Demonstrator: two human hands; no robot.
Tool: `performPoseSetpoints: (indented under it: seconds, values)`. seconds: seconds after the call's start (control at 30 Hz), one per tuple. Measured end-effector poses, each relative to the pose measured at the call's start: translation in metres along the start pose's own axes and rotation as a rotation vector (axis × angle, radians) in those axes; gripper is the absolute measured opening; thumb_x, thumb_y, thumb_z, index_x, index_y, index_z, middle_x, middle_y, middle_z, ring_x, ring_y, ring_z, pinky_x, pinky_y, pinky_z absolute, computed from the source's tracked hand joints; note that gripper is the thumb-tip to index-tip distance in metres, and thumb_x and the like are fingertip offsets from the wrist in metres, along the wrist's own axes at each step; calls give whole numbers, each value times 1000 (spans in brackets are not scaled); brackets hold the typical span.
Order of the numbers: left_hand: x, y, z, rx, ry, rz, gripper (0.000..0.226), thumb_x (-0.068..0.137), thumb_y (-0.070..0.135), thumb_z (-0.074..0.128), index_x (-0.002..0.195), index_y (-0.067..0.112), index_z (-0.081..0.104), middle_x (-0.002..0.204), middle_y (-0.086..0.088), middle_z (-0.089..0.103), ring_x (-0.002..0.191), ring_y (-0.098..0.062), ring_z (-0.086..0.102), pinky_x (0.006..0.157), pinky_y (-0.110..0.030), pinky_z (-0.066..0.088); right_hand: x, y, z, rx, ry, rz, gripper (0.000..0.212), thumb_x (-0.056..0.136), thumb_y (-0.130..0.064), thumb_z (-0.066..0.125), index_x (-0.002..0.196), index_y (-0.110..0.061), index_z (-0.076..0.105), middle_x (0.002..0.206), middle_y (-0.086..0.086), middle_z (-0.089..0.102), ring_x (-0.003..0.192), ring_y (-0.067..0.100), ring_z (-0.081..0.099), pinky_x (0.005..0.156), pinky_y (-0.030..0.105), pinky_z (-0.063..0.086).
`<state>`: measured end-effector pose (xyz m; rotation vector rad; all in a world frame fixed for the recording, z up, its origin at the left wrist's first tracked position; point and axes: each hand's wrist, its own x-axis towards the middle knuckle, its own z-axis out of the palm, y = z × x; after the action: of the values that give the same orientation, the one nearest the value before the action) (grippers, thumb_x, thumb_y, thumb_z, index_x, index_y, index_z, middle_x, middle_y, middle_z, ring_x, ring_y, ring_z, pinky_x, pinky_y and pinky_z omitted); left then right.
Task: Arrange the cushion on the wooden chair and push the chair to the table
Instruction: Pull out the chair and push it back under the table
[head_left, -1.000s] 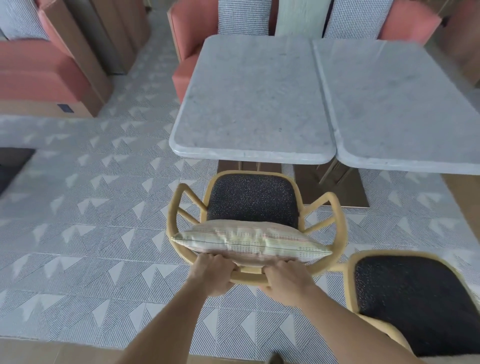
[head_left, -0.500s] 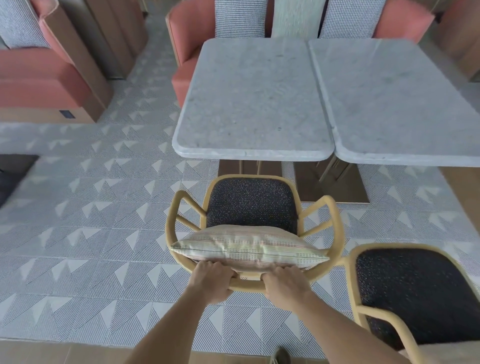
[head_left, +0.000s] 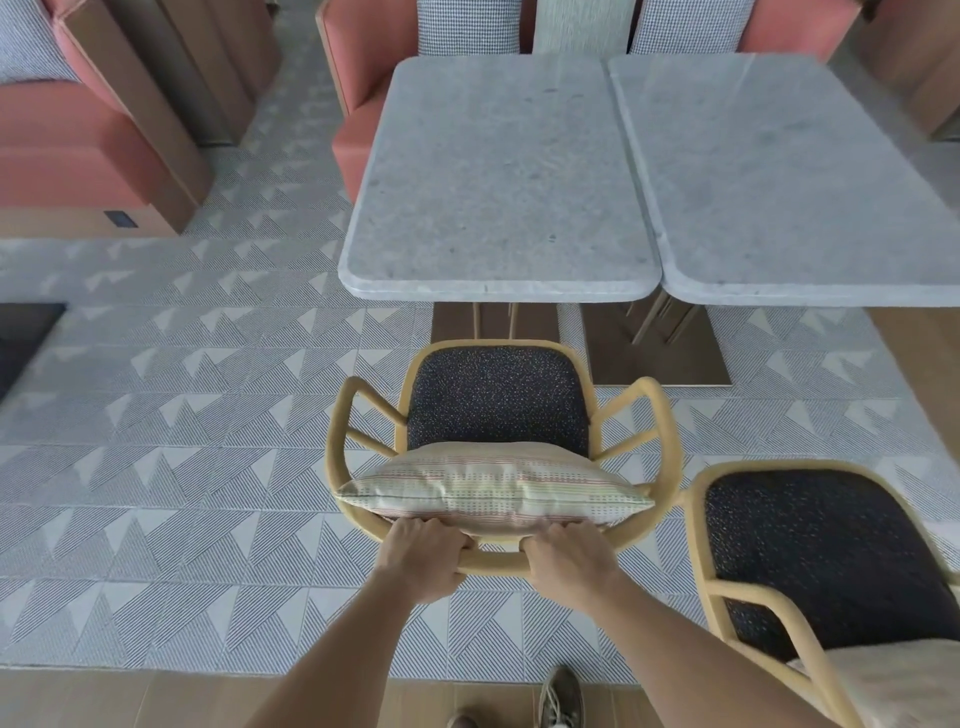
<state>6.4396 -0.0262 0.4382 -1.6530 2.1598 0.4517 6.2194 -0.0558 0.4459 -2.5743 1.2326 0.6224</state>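
The cushion (head_left: 493, 488) sits on the chair (head_left: 498, 395) near the table (head_left: 493, 182), the left hand (head_left: 423, 558) and right hand (head_left: 563, 564) grip its near rail, and the push seems in hand: slide it straight under.

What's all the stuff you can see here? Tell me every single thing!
left table: one, grey stone, straight ahead
right table: one, grey stone, right beside the left table
wooden chair: one, tan frame with a dark speckled seat, just short of the left table
cushion: one, pale with stripes, on the wooden chair at its back
second chair: one, tan and dark, at the right
cream cushion: one, cream, on the second chair
sofas: at least two, coral, far left and behind the tables
checked cushions: two, black and white, on the far sofa
floor tiles: many, grey-and-white triangles
shoe: one, greyish, bottom edge
left hand: one, grips the wooden chair's back rail
right hand: one, grips the same rail
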Motion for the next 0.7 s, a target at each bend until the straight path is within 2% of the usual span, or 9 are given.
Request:
performPoseSetpoints:
  seconds: [0.13, 0.33, 0.37, 0.43, 0.5, 0.53, 0.6, 0.63, 0.7]
  values:
    - [-8, 3, 4, 14, -25, -2, 30, 100, 44, 58, 127, 40, 71, 106, 8, 79, 103, -19, 73, 95, -38, 53, -7, -6, 3, 5, 3, 3, 26, 99, -19, 51, 114, -16, 73, 104, 7, 74, 78, 28, 74, 70, 40, 52]
    - [-11, 3, 6, 31, 41, 0, 32, 102, 49, 55, 125, 39, 73, 104, 10, 79, 100, -16, 74, 92, -37, 56, -7, -8, 5, -27, 41, 10, 24, 98, -22, 55, 113, -17, 73, 108, 5, 71, 78, 28, 73, 64, 38, 46]
    - [-11, 2, 6, 21, 61, 7, 32, 102, 51, 55, 125, 38, 73, 104, 10, 79, 99, -15, 75, 91, -36, 57, -8, -8, 4, -21, 57, 5, 24, 99, -28, 57, 114, -16, 71, 108, 5, 71, 78, 27, 73, 63, 37, 49]
    - [-16, 0, 5, -75, 73, 37, 39, 101, 59, 55, 127, 36, 72, 111, 13, 78, 104, -12, 73, 97, -35, 56, -14, -8, 2, 37, 88, 8, 44, 98, -54, 58, 117, -16, 66, 106, 3, 71, 78, 25, 74, 61, 34, 53]
    - [-31, -2, -3, -314, 89, 68, 47, 96, 67, 56, 130, 38, 69, 122, 19, 71, 110, -6, 67, 106, -36, 52, -26, -7, -5, 179, 86, 0, 65, 92, -75, 51, 122, -19, 62, 108, 0, 71, 85, 20, 74, 62, 31, 54]
    - [-41, -4, -10, -489, 123, 58, 51, 94, 69, 55, 132, 38, 68, 125, 22, 67, 111, -3, 65, 107, -38, 53, -35, -7, -13, 312, 94, -6, 68, 92, -77, 48, 125, -19, 63, 114, -1, 70, 94, 18, 73, 70, 29, 57]
    - [-64, -7, -34, -823, 300, 3, 57, 92, 69, 54, 135, 34, 66, 127, 24, 63, 112, -3, 64, 104, -46, 57, -54, -4, -41, 645, 166, -21, 70, 94, -73, 49, 135, -18, 63, 131, -2, 67, 119, 15, 65, 96, 30, 54]
    - [-76, -8, -48, -956, 452, -13, 60, 93, 69, 53, 135, 30, 66, 128, 26, 64, 116, -6, 66, 104, -49, 57, -65, -3, -59, 786, 265, -17, 70, 95, -71, 51, 139, -18, 61, 138, -4, 64, 127, 10, 60, 107, 33, 50]
    - [-100, -5, -83, -1133, 786, 24, 66, 96, 71, 49, 137, 22, 65, 133, 30, 64, 130, -22, 64, 110, -57, 51, -88, 0, -101, 1046, 549, -7, 67, 94, -69, 54, 143, -24, 57, 142, -15, 59, 133, -3, 53, 117, 38, 44]
